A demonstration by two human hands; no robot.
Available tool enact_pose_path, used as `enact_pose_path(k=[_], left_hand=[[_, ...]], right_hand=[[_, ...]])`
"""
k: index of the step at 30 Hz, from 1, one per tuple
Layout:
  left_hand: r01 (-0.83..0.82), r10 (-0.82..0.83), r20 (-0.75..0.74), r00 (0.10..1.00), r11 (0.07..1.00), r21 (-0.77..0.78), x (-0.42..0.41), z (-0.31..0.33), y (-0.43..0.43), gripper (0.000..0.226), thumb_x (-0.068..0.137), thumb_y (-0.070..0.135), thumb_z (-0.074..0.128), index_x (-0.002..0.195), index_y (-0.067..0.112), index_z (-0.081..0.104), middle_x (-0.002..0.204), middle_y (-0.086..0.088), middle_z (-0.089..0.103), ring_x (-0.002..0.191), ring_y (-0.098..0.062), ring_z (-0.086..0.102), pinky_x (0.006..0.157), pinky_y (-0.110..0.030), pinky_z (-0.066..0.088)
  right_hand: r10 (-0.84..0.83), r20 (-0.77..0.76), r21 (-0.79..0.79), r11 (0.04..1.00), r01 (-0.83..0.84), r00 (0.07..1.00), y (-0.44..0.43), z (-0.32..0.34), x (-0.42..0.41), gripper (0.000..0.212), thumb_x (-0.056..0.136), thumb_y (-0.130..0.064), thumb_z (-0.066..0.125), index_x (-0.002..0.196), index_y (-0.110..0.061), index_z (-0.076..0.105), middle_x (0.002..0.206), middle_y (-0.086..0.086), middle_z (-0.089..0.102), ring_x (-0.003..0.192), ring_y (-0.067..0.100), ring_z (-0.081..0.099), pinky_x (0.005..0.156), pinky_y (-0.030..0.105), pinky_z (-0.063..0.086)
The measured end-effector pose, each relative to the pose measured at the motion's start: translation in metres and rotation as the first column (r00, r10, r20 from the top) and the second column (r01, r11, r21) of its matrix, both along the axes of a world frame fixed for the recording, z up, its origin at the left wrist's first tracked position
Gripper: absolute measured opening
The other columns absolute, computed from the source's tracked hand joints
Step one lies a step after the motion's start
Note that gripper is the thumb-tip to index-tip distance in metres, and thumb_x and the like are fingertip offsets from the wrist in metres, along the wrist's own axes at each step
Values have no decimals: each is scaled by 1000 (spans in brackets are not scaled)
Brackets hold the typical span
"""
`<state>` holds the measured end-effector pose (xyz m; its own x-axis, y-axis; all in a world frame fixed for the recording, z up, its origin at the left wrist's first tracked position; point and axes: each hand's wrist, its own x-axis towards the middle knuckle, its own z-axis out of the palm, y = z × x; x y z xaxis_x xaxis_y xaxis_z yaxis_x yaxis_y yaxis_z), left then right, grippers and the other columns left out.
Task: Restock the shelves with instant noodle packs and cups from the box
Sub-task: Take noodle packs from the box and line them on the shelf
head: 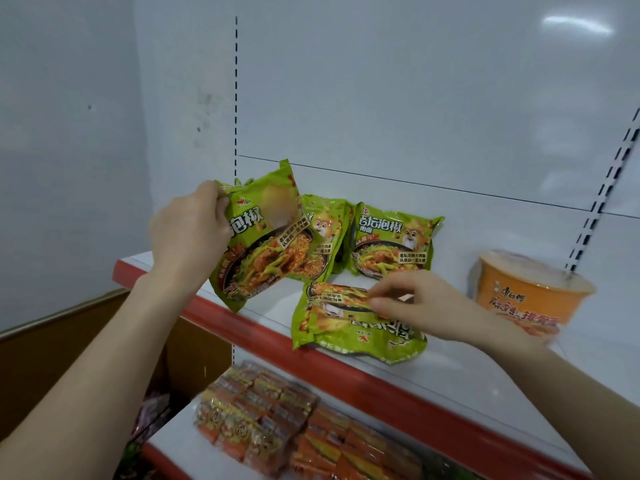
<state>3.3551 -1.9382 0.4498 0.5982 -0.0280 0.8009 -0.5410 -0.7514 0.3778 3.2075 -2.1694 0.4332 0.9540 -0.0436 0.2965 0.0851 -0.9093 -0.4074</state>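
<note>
Plainly, the held pack (263, 237) is a light, crinkly thing: a green film pillow with a brittle noodle block inside. Its face is glossy and likely slippery, and it would crush easily if squeezed across the middle. It hangs tilted just above the red lip (346, 370) of the shelf (450, 372), its lower corner over that lip. The left hand (190, 233) grips it by the upper left edge, fingers curled round the film. That edge, or the crimped seal, looks the sound place to hold, since the film bears the weight there and the block is spared.

Just behind the red lip lies the flat pack (349, 330), face up, one edge reaching out over the lip. The right hand (426, 303) rests on it with thumb and fingertips closed on its far part, seemingly pinching the film, though blur leaves the grip uncertain. The hands are apart, each on its own pack.

Farther back from the red lip, more standing packs (391, 240) lean against the back panel (415, 98). An orange noodle cup (526, 296) stands well back from the lip; its thin wall probably wants a gentle hold round the body. Below the red lip, orange and yellow packets (277, 420) sit on the lower shelf.
</note>
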Motion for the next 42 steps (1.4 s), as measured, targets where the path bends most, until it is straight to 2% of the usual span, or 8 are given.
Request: enact_pose_path(k=[5,10,15,25,30,36,39,42], left_hand=[[24,-24,21,999,1000,8,1,-3,0,22,96,14,43,101,-1,58,88,-27,63,79,-45,56,63,-43,37],[19,-20,50,999,999,27,3,-5,0,22,96,13,43,101,-1,59,85,-26,64,77,-44,56,59,-36,29],[12,-14,64,998,999,33,7,-8,-1,22,96,14,44,101,-1,60,85,-25,64,77,-44,57,58,-36,29],[36,-41,97,994,998,54,13,-5,-3,22,96,14,45,100,-1,61,79,-25,64,70,-43,57,55,-37,35],[73,-76,81,994,997,35,15,4,-3,23,97,15,43,100,0,59,80,-24,63,72,-42,55,59,-42,40],[69,-70,75,995,997,20,16,6,-2,23,97,16,42,102,1,59,84,-24,64,74,-41,55,59,-38,36],[54,-55,48,997,998,16,16,6,-1,23,97,17,42,102,2,59,86,-23,64,76,-40,54,60,-36,32],[48,-48,32,998,999,0,17,6,0,24,97,17,42,102,2,59,87,-23,64,77,-41,55,61,-37,35]], right_hand=[[-351,-171,-149,933,328,921,-31,-1,31,45,90,-38,53,98,5,65,81,10,55,73,19,50,56,25,35],[-440,-340,-145,898,416,831,-37,2,39,51,91,-49,46,73,-2,55,62,9,60,55,20,58,56,28,53],[-347,-600,-27,910,414,721,-35,0,29,64,76,-66,55,78,-2,61,56,8,66,47,13,63,54,23,55],[-273,-447,149,916,372,852,-39,0,30,27,91,-28,57,72,-10,50,72,2,53,56,11,52,49,19,48],[-285,-344,138,927,349,894,-37,6,29,36,93,-22,54,107,12,51,98,26,55,79,21,56,58,22,47],[-304,-4,102,948,303,953,-35,30,30,25,93,-10,49,100,13,56,89,26,55,77,28,51,79,43,44],[-278,177,58,961,272,944,-33,46,40,18,93,-4,44,85,-9,59,78,1,56,77,18,49,65,28,35],[-278,356,-160,923,351,892,-35,55,58,31,89,-2,43,108,-14,64,100,11,63,100,30,53,77,31,40]])
